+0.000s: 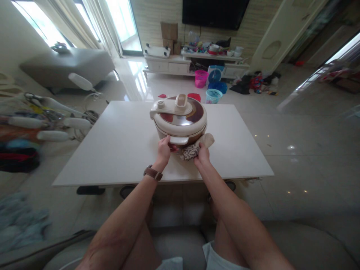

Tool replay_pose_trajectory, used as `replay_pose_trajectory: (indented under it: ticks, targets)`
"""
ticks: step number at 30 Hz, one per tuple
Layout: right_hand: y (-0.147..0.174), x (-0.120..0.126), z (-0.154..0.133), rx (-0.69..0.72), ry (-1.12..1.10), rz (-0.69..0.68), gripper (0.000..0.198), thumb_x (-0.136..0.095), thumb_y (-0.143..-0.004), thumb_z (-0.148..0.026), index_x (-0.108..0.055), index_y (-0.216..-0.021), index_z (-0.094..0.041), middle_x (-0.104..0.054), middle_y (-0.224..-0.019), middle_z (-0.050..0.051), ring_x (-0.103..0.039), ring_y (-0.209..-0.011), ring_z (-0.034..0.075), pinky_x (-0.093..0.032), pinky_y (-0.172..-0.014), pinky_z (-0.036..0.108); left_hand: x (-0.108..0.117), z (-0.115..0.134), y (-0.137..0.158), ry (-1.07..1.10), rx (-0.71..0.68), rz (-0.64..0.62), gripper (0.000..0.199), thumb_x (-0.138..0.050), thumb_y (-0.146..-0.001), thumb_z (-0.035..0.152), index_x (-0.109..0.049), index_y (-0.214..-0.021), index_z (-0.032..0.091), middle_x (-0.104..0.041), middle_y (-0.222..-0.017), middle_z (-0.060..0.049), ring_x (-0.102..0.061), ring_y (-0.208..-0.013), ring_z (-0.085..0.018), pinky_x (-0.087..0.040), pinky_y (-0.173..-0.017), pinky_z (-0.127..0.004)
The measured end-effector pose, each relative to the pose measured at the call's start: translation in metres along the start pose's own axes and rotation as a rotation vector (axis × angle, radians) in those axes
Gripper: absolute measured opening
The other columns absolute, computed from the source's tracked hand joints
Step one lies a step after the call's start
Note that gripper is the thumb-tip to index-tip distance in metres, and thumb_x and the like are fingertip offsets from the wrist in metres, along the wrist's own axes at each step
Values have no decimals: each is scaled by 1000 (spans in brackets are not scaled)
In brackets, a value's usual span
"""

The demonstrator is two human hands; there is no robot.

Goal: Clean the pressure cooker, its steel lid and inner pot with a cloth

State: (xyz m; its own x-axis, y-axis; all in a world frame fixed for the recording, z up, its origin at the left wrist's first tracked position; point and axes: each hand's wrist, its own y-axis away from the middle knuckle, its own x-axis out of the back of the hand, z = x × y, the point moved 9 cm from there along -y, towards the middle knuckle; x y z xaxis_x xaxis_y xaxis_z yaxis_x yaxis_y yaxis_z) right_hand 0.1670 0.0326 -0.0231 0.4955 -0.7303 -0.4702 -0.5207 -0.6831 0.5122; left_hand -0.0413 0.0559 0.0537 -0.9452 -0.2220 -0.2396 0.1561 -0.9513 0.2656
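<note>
A cream and brown electric cooker (180, 122) with a shiny, closed lid stands on the white table (118, 150) before me. My left hand (164, 148) closes round the left end of the pale side handle (179, 140) that faces me. In my right hand (203, 153) is a bunched cloth (191, 151), beige with a dark pattern, held against the cooker's lower right side. The cloth hides part of the cooker's base. My left wrist wears a brown watch.
Past the table's far edge, a light blue basket (213, 96) and a pink basket (201, 78) stand on the floor. A cluttered white TV cabinet (168, 66) lines the wall. White padded bars (53, 135) rise at the left.
</note>
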Motion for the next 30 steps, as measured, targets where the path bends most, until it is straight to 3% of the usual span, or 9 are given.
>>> replay_pose_trajectory:
  ticks: [5, 30]
  targets:
    - [-4, 1, 0, 26, -32, -3, 22, -65, -83, -18, -69, -104, -18, -76, -90, 0, -73, -86, 17, -66, -79, 31, 0, 0, 0, -23, 0, 3, 37, -58, -90, 46, -55, -66, 19, -57, -46, -2, -56, -37, -16, -45, -39, -24]
    - [-4, 1, 1, 73, 25, -9, 26, -63, -82, -24, -69, -107, -21, -76, -94, -1, -73, -88, 17, -66, -80, 32, 0, 0, 0, -36, -3, -2, 35, -54, -90, 44, -55, -65, 19, -58, -46, -3, -57, -37, -17, -45, -38, -25]
